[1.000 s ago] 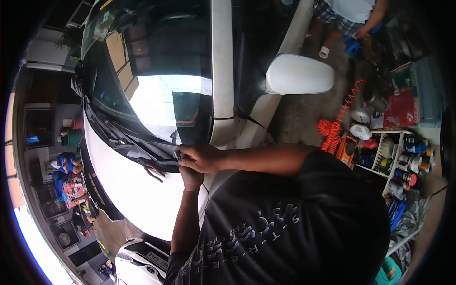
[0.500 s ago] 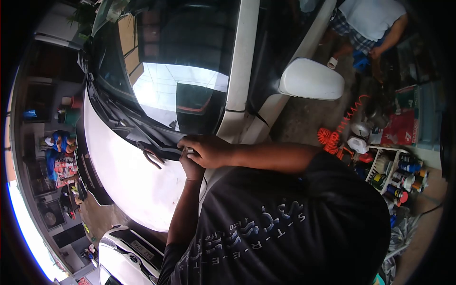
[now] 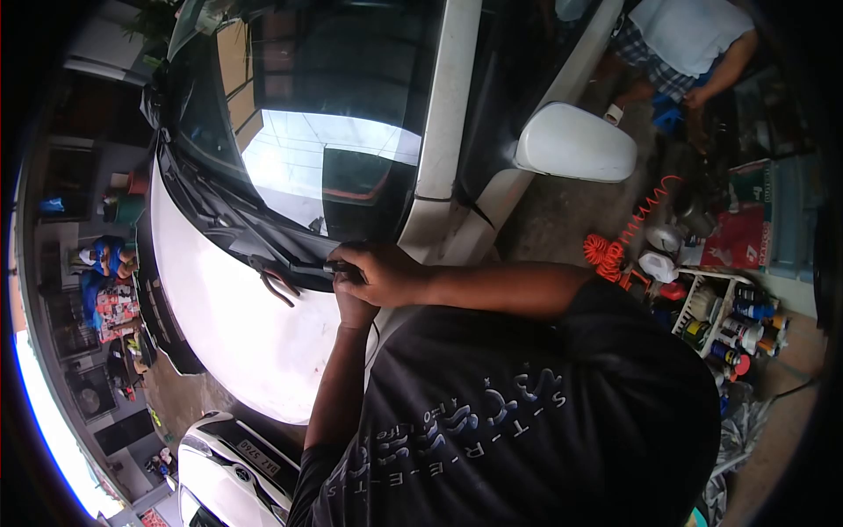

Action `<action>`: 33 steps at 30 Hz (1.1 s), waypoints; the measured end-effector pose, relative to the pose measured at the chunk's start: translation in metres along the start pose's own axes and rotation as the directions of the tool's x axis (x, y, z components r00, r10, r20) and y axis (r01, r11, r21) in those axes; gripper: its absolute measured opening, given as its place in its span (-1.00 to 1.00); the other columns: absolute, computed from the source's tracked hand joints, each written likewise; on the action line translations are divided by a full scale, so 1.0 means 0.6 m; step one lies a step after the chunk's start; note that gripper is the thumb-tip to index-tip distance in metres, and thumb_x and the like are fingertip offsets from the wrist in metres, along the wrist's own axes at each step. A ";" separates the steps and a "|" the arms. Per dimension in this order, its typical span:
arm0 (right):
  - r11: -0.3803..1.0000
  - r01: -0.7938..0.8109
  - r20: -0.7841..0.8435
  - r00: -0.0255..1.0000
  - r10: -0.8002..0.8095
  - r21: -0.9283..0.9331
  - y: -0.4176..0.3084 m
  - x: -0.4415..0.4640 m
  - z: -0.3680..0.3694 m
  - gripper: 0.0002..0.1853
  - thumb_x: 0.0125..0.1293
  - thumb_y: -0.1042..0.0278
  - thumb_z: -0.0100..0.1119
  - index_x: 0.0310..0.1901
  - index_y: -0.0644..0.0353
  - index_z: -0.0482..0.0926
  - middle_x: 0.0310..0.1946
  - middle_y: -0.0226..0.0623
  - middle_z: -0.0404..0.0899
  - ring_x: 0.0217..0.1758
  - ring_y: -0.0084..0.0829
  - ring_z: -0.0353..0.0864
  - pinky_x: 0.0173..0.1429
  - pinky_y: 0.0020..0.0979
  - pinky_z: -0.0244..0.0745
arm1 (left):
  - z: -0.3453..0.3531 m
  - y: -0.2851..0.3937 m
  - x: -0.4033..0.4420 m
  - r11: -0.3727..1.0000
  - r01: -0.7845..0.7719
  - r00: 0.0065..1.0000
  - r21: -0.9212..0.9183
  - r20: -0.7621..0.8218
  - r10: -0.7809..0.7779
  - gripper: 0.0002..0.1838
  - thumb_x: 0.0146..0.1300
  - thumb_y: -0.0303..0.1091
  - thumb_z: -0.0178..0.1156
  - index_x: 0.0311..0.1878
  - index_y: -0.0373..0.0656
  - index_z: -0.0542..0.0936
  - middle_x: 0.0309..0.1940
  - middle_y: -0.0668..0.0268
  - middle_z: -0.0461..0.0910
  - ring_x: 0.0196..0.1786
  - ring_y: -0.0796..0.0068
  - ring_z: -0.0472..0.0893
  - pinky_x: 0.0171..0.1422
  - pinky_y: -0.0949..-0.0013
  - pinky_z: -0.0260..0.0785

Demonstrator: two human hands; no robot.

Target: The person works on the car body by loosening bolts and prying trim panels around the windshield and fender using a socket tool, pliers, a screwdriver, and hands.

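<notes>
My right hand (image 3: 386, 274) is closed, its fingers pinching a small dark piece (image 3: 335, 266) whose kind I cannot make out. Just below and partly under it is my left hand (image 3: 354, 303), with fingers bent up against the same spot; what they grip is hidden. Both hands meet at the near corner of the black cowl panel (image 3: 303, 272), between the windshield (image 3: 351, 88) and the white hood (image 3: 237, 325). A curved, reddish-brown and dark part (image 3: 279, 285) sticks out over the hood edge, left of my hands.
A white side mirror (image 3: 575, 145) juts out at the right. Beyond it are a coiled orange hose (image 3: 606, 259) and a rack (image 3: 698, 307) of bottles and cans. Another person (image 3: 689, 44) is at the upper right. A second white car (image 3: 233, 474) stands lower left.
My hands stay at the cowl corner, with the fingers slightly shifted. The dark piece shows more at my right fingertips, and a shiny bit between the hands no longer shows. The view has tilted slightly.
</notes>
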State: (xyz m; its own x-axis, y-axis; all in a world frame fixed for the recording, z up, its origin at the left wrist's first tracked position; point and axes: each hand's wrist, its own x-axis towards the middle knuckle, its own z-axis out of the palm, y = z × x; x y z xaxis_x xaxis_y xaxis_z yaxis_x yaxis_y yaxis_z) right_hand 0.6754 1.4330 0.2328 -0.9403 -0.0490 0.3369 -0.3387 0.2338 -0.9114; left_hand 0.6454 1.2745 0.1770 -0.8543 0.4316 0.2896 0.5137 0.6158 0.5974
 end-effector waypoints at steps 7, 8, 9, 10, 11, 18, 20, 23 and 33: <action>0.995 0.046 0.030 0.999 -0.043 -0.089 -0.001 -0.012 0.013 -0.60 0.26 0.48 0.38 0.16 0.21 0.64 0.07 -0.15 0.67 0.16 -0.06 0.74 0.23 -0.12 0.64 | 0.031 -0.119 -0.044 0.940 0.310 0.950 -0.141 0.001 -0.313 -0.86 0.40 -0.45 0.28 -0.05 -0.26 0.65 -0.15 0.28 0.79 -0.06 0.40 0.81 0.04 0.31 0.61; 0.997 0.049 0.007 0.999 -0.049 -0.065 -0.003 -0.013 0.014 -0.59 0.27 0.49 0.37 0.17 0.19 0.63 0.07 -0.16 0.67 0.16 -0.05 0.74 0.25 -0.11 0.63 | 0.030 -0.126 -0.051 0.942 0.303 0.952 -0.146 0.014 -0.304 -0.86 0.40 -0.45 0.28 -0.05 -0.26 0.65 -0.15 0.28 0.79 -0.06 0.40 0.81 0.04 0.31 0.61; 0.998 0.053 -0.018 0.998 -0.054 -0.042 -0.006 -0.013 0.012 -0.58 0.27 0.49 0.36 0.18 0.18 0.63 0.08 -0.17 0.66 0.16 -0.05 0.74 0.27 -0.10 0.62 | 0.023 -0.111 -0.049 0.954 0.283 0.958 -0.100 0.087 -0.275 -0.84 0.45 -0.42 0.22 0.01 -0.23 0.61 -0.08 0.29 0.73 0.03 0.42 0.75 0.12 0.30 0.56; 0.997 0.054 -0.037 0.998 -0.056 -0.061 -0.005 -0.014 0.009 -0.57 0.29 0.45 0.38 0.20 0.15 0.61 0.07 -0.17 0.68 0.16 -0.05 0.74 0.29 -0.10 0.61 | 0.016 -0.101 -0.049 0.965 0.257 0.956 -0.055 0.160 -0.245 -0.82 0.49 -0.40 0.17 0.07 -0.20 0.56 0.00 0.29 0.67 0.11 0.43 0.69 0.20 0.28 0.52; 0.996 0.047 -0.053 0.997 -0.051 -0.072 -0.004 -0.016 0.008 -0.57 0.29 0.45 0.38 0.20 0.15 0.61 0.07 -0.17 0.68 0.16 -0.05 0.74 0.29 -0.10 0.61 | 0.008 -0.091 -0.047 0.975 0.223 0.949 -0.011 0.232 -0.214 -0.80 0.54 -0.38 0.11 0.14 -0.17 0.51 0.07 0.30 0.61 0.20 0.44 0.63 0.29 0.27 0.47; 0.986 -0.058 -0.110 0.991 0.076 0.155 0.000 -0.016 -0.013 -0.53 0.40 0.27 0.46 0.26 0.15 0.55 -0.05 -0.09 0.72 0.02 -0.06 0.79 0.09 -0.15 0.65 | 0.018 -0.177 -0.054 0.876 0.349 0.912 -0.333 0.335 -0.236 -0.74 0.62 -0.30 0.04 0.25 -0.16 0.45 0.12 0.31 0.57 0.26 0.45 0.61 0.33 0.29 0.46; 0.970 -0.146 -0.008 0.989 0.150 0.195 -0.008 -0.016 -0.026 -0.48 0.38 0.29 0.47 0.31 0.16 0.52 0.01 -0.05 0.73 0.05 -0.04 0.79 0.12 -0.15 0.65 | 0.023 -0.176 -0.059 0.894 0.354 0.918 -0.274 0.284 -0.276 -0.76 0.61 -0.30 0.05 0.21 -0.17 0.49 0.03 0.33 0.64 0.17 0.46 0.69 0.24 0.32 0.51; 0.980 -0.124 0.029 0.992 0.121 0.159 -0.005 -0.021 -0.025 -0.45 0.35 0.34 0.47 0.33 0.15 0.52 0.06 -0.04 0.74 0.07 -0.03 0.80 0.14 -0.13 0.65 | 0.015 -0.168 -0.059 0.920 0.348 0.922 -0.179 0.244 -0.302 -0.75 0.62 -0.30 0.04 0.23 -0.16 0.48 0.06 0.33 0.62 0.20 0.46 0.66 0.26 0.32 0.50; 0.993 0.116 -0.047 0.992 -0.117 -0.028 0.001 -0.020 -0.019 -0.59 0.37 0.32 0.45 0.20 0.17 0.61 -0.01 -0.10 0.73 0.00 -0.08 0.79 0.12 -0.15 0.66 | 0.001 -0.152 -0.060 0.961 0.268 0.928 0.076 0.247 -0.278 -0.72 0.64 -0.28 0.02 0.28 -0.16 0.45 0.15 0.31 0.55 0.30 0.46 0.58 0.33 0.31 0.45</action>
State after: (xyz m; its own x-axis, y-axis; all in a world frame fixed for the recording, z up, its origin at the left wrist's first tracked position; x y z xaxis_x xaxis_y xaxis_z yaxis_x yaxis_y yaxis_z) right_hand 0.6867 1.4450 0.2308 -0.8914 -0.0300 0.4522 -0.4443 0.2539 -0.8591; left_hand 0.6292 1.2035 0.1115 -0.9161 0.3924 -0.0823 0.2707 0.7569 0.5949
